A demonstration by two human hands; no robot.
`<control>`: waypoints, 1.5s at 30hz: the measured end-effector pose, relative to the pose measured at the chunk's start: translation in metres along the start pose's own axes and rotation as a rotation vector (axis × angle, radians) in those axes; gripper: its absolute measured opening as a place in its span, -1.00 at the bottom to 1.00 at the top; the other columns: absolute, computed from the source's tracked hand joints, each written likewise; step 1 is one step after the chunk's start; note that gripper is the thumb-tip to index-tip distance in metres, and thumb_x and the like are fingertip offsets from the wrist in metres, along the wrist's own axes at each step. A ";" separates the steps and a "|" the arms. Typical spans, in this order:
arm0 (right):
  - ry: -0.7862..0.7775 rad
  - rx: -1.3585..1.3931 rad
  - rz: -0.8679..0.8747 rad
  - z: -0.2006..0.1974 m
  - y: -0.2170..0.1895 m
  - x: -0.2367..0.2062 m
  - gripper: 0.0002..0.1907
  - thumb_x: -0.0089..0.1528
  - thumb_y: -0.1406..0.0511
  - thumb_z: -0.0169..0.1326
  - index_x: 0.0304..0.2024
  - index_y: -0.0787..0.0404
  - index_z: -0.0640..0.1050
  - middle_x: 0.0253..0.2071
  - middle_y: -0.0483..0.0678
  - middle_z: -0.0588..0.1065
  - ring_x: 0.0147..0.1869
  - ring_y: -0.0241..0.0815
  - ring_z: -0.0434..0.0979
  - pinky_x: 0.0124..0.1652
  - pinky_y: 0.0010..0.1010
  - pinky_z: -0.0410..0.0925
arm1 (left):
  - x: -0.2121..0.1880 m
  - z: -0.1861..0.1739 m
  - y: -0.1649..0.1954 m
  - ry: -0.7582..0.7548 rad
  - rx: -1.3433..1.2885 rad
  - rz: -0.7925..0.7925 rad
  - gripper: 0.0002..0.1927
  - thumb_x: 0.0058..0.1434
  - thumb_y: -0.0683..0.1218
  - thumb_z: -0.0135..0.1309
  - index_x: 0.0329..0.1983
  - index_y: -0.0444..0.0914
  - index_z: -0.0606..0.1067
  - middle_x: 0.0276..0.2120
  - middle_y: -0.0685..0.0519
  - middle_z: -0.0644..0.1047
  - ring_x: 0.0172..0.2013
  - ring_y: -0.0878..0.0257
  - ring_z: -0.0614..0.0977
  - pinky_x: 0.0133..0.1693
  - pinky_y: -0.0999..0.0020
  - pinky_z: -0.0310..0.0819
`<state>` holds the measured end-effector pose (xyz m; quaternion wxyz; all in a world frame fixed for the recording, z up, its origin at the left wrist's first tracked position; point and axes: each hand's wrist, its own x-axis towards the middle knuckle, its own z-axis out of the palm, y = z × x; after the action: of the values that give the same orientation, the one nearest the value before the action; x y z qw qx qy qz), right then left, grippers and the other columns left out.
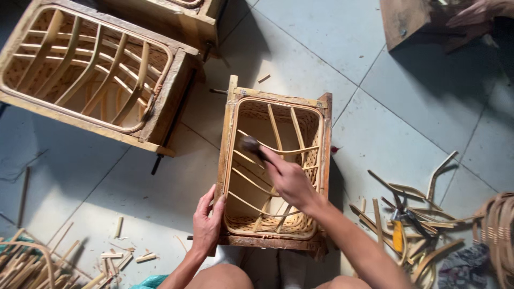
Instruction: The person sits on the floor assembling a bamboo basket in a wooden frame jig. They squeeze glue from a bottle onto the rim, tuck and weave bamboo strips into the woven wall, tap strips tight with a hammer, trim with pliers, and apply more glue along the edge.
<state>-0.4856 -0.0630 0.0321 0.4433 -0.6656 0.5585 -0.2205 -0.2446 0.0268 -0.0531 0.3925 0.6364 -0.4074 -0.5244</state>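
A wooden mould frame [229,134] with a woven rattan basket [308,131] inside stands on the floor between my knees. My left hand [207,219] grips the frame's near left edge. My right hand [289,179] reaches inside the basket, shut on a small hammer [251,147] whose blurred head is near several bent cane ribs [276,126].
A larger wooden frame with a rattan basket [91,69] lies at the upper left. Cane offcuts [37,262] litter the lower left floor. Bent cane pieces and pliers [401,225] lie at the right, beside a coil of rattan [498,230]. Another person's hand [474,16] shows at the top right.
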 end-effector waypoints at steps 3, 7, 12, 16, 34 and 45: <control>0.446 -0.144 -0.024 -0.019 0.023 -0.070 -0.57 0.36 0.30 -0.02 0.28 0.21 0.47 -0.54 -0.09 0.52 -0.57 -0.32 0.45 -0.58 -0.43 0.30 | -0.001 -0.001 -0.003 0.026 -0.026 0.013 -0.46 0.33 -0.03 0.06 0.36 -0.28 0.37 0.20 -0.06 0.49 0.15 0.21 0.54 0.11 0.32 0.46; 0.801 -0.292 0.248 -0.035 0.081 -0.161 -0.70 0.39 0.26 0.05 0.11 0.30 0.54 -0.45 0.05 0.47 -0.46 -0.14 0.46 -0.43 -0.28 0.35 | -0.009 -0.001 -0.008 -0.048 0.116 0.210 -0.43 0.39 -0.08 0.02 0.43 -0.34 0.27 0.25 -0.12 0.41 0.19 0.14 0.48 0.17 0.26 0.42; 0.754 -0.159 0.756 -0.025 0.167 -0.224 -0.66 0.35 0.25 0.03 0.14 0.22 0.56 -0.50 0.14 0.46 -0.51 0.01 0.44 -0.46 -0.16 0.31 | -0.020 0.008 -0.003 -0.094 0.146 0.100 -0.36 0.34 -0.12 0.05 0.47 -0.30 0.21 0.18 -0.08 0.43 0.02 0.20 0.57 0.00 0.34 0.54; 0.795 -0.265 0.609 0.006 0.223 -0.228 -0.58 0.27 0.27 0.14 0.14 0.34 0.52 -0.17 0.32 0.58 -0.07 0.25 0.61 -0.14 -0.13 0.46 | -0.025 0.013 -0.002 -0.072 0.216 0.164 -0.27 0.30 -0.14 0.10 0.51 -0.32 0.16 0.23 -0.12 0.38 0.08 0.16 0.53 0.06 0.31 0.47; 0.872 -0.059 0.309 -0.014 0.331 -0.028 -0.50 0.35 0.37 -0.05 0.34 0.38 0.29 0.18 0.28 0.33 0.27 0.18 0.30 0.19 -0.13 0.21 | 0.223 0.088 0.083 0.013 0.524 0.336 -0.13 0.23 0.10 0.24 0.50 -0.28 0.15 0.17 -0.29 0.44 0.07 -0.07 0.58 0.08 0.11 0.50; 0.773 0.143 0.287 -0.111 0.196 -0.036 -0.66 0.27 0.31 0.17 0.07 0.26 0.47 -0.11 0.00 0.55 -0.14 -0.26 0.58 -0.22 -0.49 0.52 | 0.239 0.095 0.073 0.058 0.570 0.250 -0.18 0.18 -0.06 0.15 0.47 -0.27 0.12 0.14 -0.26 0.45 0.10 -0.19 0.53 0.12 -0.03 0.42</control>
<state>-0.6906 -0.0641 -0.0679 0.2724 -0.4167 0.7541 -0.4284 -0.3180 -0.2287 -0.0821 0.2711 0.6804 -0.6018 -0.3185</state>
